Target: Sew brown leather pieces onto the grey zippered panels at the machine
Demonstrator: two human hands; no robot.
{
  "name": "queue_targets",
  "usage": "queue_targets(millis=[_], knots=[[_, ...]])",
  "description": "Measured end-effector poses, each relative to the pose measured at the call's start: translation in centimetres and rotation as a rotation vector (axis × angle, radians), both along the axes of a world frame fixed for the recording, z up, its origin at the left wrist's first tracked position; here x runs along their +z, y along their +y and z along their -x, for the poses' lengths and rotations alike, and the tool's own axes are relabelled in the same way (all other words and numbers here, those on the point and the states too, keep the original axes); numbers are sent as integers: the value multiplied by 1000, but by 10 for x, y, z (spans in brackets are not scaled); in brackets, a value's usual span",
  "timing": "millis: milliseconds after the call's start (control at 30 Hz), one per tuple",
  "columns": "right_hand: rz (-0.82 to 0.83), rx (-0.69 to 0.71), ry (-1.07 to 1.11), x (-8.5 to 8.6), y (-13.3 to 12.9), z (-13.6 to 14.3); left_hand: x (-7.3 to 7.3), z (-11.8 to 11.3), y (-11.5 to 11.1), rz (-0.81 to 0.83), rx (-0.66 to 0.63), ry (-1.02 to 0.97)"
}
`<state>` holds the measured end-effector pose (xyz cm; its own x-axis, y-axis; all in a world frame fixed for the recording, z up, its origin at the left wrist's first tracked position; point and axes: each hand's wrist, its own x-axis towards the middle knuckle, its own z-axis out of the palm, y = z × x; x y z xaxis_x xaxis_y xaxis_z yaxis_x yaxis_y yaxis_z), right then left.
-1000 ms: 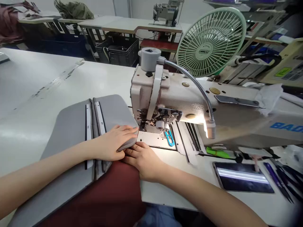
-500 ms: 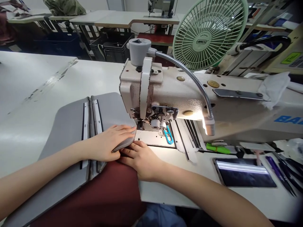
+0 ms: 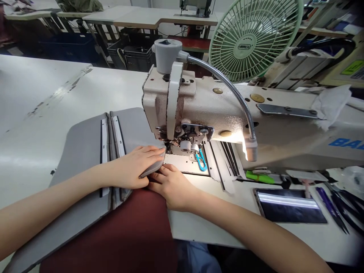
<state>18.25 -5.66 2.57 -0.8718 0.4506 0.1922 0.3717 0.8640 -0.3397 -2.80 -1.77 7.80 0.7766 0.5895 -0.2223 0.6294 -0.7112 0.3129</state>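
A grey fabric panel (image 3: 82, 140), with two white strips (image 3: 118, 136) along a seam, lies left of the sewing machine (image 3: 159, 96). Its dark red side (image 3: 122, 231) hangs toward me over the table edge. My left hand (image 3: 136, 167) grips the panel near its right edge, fingers stretched on top and thumb low at the edge. Close beside it, my right hand (image 3: 172, 187) pinches the panel's edge, with some fingertips hidden under the fabric. That edge reaches the presser foot (image 3: 168, 146); the needle point cannot be made out.
Small blue thread snips (image 3: 201, 160) lie by the needle plate. To the right are a phone (image 3: 290, 205), a green-handled tool (image 3: 259, 177), purple tweezers (image 3: 331, 208) and black-handled scissors (image 3: 348, 208). A lit gooseneck lamp (image 3: 250, 149) hangs over the bed. Behind stands a green fan (image 3: 244, 45).
Both hands and the panel's edge have shifted slightly right and away from me, closer in under the presser foot. The view has tilted a little. Both hands keep their hold.
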Motion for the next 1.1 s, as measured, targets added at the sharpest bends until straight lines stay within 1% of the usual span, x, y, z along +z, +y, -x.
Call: queue_targets(millis=[200,467,600,800,967,1100], knots=[[14,-31,-3,-1,0,-10,-1,-14,7,-2,3,-20],[61,-57,5,2,-6,-9,-2,-15,6,13,6,-18],[63,-56,0,3,-4,-9,2,-18,8,15,11,-45],[46,-73,-7,2,-2,-9,7,-23,11,19,46,-33],[32,-64,-18,4,-8,-7,5,-19,6,25,7,-37],[19,-51,-63,7,-11,-5,4,-19,0,31,39,-42]])
